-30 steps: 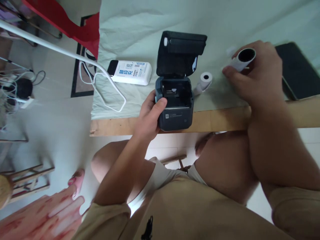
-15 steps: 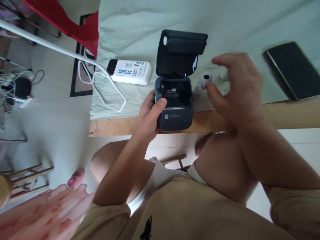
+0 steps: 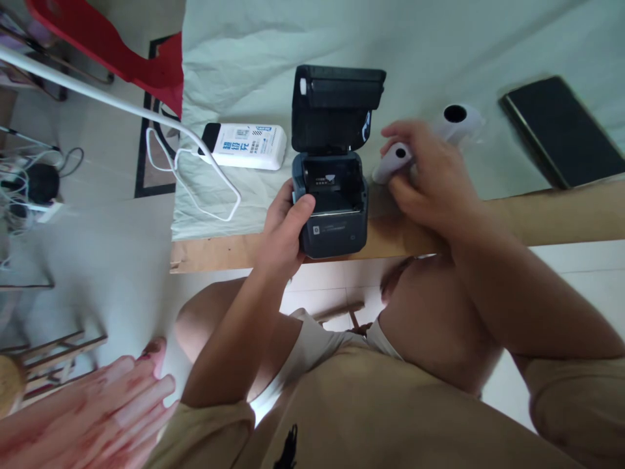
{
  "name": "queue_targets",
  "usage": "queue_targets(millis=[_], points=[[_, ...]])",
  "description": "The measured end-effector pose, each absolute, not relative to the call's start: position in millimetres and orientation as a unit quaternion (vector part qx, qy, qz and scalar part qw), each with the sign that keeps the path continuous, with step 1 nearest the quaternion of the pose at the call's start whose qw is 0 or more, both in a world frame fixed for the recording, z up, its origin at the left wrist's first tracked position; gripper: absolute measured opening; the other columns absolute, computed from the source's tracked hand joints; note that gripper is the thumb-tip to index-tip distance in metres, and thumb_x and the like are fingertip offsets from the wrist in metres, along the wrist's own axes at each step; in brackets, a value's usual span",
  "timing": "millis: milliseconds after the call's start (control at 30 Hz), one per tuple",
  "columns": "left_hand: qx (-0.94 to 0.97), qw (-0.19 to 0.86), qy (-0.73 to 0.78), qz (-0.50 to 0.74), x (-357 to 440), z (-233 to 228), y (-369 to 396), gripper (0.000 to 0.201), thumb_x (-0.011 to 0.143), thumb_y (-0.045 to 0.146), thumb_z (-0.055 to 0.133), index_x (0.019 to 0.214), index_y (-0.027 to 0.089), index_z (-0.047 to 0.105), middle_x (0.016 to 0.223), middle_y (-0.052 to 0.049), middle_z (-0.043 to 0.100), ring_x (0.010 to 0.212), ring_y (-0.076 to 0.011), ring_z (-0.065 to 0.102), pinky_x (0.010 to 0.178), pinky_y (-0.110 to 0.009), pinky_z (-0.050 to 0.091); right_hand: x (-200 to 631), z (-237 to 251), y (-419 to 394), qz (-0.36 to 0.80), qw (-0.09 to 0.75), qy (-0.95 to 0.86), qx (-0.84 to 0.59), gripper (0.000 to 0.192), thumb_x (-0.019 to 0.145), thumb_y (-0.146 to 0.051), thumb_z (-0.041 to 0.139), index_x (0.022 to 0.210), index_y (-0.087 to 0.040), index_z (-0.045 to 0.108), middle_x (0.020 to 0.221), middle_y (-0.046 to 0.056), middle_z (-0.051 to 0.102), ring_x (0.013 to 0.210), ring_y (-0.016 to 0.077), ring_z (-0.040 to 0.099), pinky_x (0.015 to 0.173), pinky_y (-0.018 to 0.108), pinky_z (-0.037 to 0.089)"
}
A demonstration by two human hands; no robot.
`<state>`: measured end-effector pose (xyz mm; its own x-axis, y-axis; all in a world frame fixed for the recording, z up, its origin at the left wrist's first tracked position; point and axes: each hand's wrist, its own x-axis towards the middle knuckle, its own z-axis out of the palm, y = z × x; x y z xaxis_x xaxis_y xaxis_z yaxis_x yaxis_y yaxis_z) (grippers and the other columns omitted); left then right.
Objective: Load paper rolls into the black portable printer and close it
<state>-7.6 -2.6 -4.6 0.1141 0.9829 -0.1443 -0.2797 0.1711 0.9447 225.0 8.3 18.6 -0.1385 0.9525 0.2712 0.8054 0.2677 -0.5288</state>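
Observation:
A black portable label printer [image 3: 334, 228] is at the table's front edge with its lid [image 3: 336, 107] raised and its paper bay showing. My left hand [image 3: 288, 225] grips the printer's left side, thumb over the front rim. Just right of the printer stands a small white paper roll [image 3: 388, 164], a dark hole in its upper end. My right hand [image 3: 432, 172] has thumb and index finger closed around this roll. Behind that hand is a larger white paper roll [image 3: 456, 124] with a black core hole, its lower part hidden.
A white power bank [image 3: 251, 146] with a white cable [image 3: 234, 195] lies left of the printer. A dark phone-like slab [image 3: 561, 130] is at the right. Pale green cloth covers the table above a wooden edge [image 3: 215, 254]. A red chair [image 3: 112, 49] is at the far left.
My right hand has moved left and down, closing its fingers around the small paper roll. The larger roll now shows behind it. My left hand still holds the printer.

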Motion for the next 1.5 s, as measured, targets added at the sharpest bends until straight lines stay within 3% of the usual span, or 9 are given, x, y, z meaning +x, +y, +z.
queue_targets(millis=[267, 400, 533, 633, 800, 967, 1200, 1367, 1500], points=[[0.392, 0.652, 0.432, 0.484, -6.6, -1.3, -2.8, 0.041, 0.084, 0.053, 0.078, 0.115, 0.027, 0.070, 0.087, 0.000, 0.073, 0.087, -0.0232, 0.078, 0.077, -0.033, 0.067, 229.1, 13.6, 9.6, 0.108, 0.274, -0.747, -0.595, 0.053, 0.088, -0.018, 0.060, 0.139, -0.030, 0.059, 0.123, 0.010, 0.065, 0.114, 0.0295, 0.066, 0.108, 0.053, 0.052], [0.388, 0.656, 0.424, 0.489, -6.2, -0.5, -3.5, 0.040, 0.084, 0.053, 0.079, 0.113, 0.027, 0.070, 0.087, 0.001, 0.073, 0.082, -0.0213, 0.077, 0.075, -0.033, 0.067, 230.3, 19.9, 7.3, 0.089, 0.362, -0.703, -0.606, 0.065, 0.081, -0.026, 0.064, 0.143, -0.033, 0.045, 0.122, 0.006, 0.066, 0.111, 0.0271, 0.068, 0.094, 0.047, 0.058], [0.400, 0.647, 0.431, 0.485, -6.7, 0.0, -3.7, 0.039, 0.086, 0.053, 0.077, 0.113, 0.027, 0.070, 0.085, 0.001, 0.073, 0.073, -0.0178, 0.073, 0.063, -0.027, 0.062, 225.8, 24.3, 0.7, 0.046, 0.434, -0.683, -0.586, 0.046, 0.086, -0.039, 0.059, 0.131, -0.034, 0.051, 0.119, 0.004, 0.067, 0.108, 0.0275, 0.069, 0.092, 0.048, 0.059], [0.426, 0.620, 0.432, 0.498, -7.6, -0.5, -2.9, 0.034, 0.089, 0.052, 0.076, 0.109, 0.025, 0.072, 0.086, 0.000, 0.073, 0.078, -0.0174, 0.075, 0.063, -0.023, 0.061, 218.2, 25.7, -4.1, 0.003, 0.419, -0.738, -0.529, 0.032, 0.093, -0.039, 0.053, 0.124, -0.035, 0.060, 0.118, 0.004, 0.071, 0.110, 0.0281, 0.070, 0.098, 0.050, 0.057], [0.444, 0.605, 0.422, 0.509, -6.9, -1.5, -1.4, 0.034, 0.088, 0.052, 0.077, 0.108, 0.024, 0.073, 0.091, -0.001, 0.076, 0.094, -0.0204, 0.078, 0.075, -0.025, 0.064, 203.2, 30.6, -5.9, 0.005, 0.392, -0.780, -0.488, 0.038, 0.097, -0.038, 0.057, 0.134, -0.037, 0.056, 0.124, 0.000, 0.075, 0.111, 0.0234, 0.072, 0.094, 0.043, 0.060], [0.446, 0.604, 0.427, 0.504, -6.3, -1.4, -0.4, 0.036, 0.087, 0.053, 0.077, 0.108, 0.024, 0.074, 0.098, -0.003, 0.077, 0.105, -0.0245, 0.077, 0.086, -0.031, 0.065, 193.1, 38.9, 1.0, 0.038, 0.391, -0.783, -0.483, 0.016, 0.090, -0.019, 0.058, 0.102, -0.029, 0.060, 0.117, -0.003, 0.080, 0.103, 0.0203, 0.075, 0.094, 0.041, 0.057], [0.432, 0.616, 0.429, 0.499, -7.2, -1.2, -0.6, 0.034, 0.087, 0.051, 0.078, 0.108, 0.025, 0.073, 0.103, -0.002, 0.078, 0.107, -0.0233, 0.077, 0.087, -0.030, 0.064, 191.2, 39.6, 10.3, 0.069, 0.360, -0.809, -0.460, 0.018, 0.092, -0.014, 0.056, 0.090, -0.029, 0.067, 0.124, -0.002, 0.079, 0.114, 0.0209, 0.074, 0.098, 0.041, 0.055], [0.450, 0.616, 0.429, 0.484, -5.9, 1.1, -2.2, 0.046, 0.086, 0.060, 0.075, 0.113, 0.024, 0.070, 0.102, -0.004, 0.077, 0.110, -0.0259, 0.076, 0.088, -0.032, 0.064, 194.7, 32.9, 4.8, -0.013, 0.428, -0.810, -0.401, 0.023, 0.098, -0.021, 0.055, 0.087, -0.032, 0.071, 0.097, -0.001, 0.077, 0.090, 0.0178, 0.073, 0.081, 0.037, 0.060], [0.453, 0.627, 0.421, 0.473, -6.0, 1.3, -4.8, 0.059, 0.082, 0.068, 0.075, 0.121, 0.025, 0.064, 0.112, -0.008, 0.075, 0.122, -0.0308, 0.072, 0.095, -0.038, 0.064, 197.0, 26.2, -0.7, -0.011, 0.371, -0.855, -0.363, 0.022, 0.099, -0.028, 0.053, 0.090, -0.033, 0.073, 0.090, -0.003, 0.076, 0.083, 0.0185, 0.071, 0.075, 0.038, 0.058]])
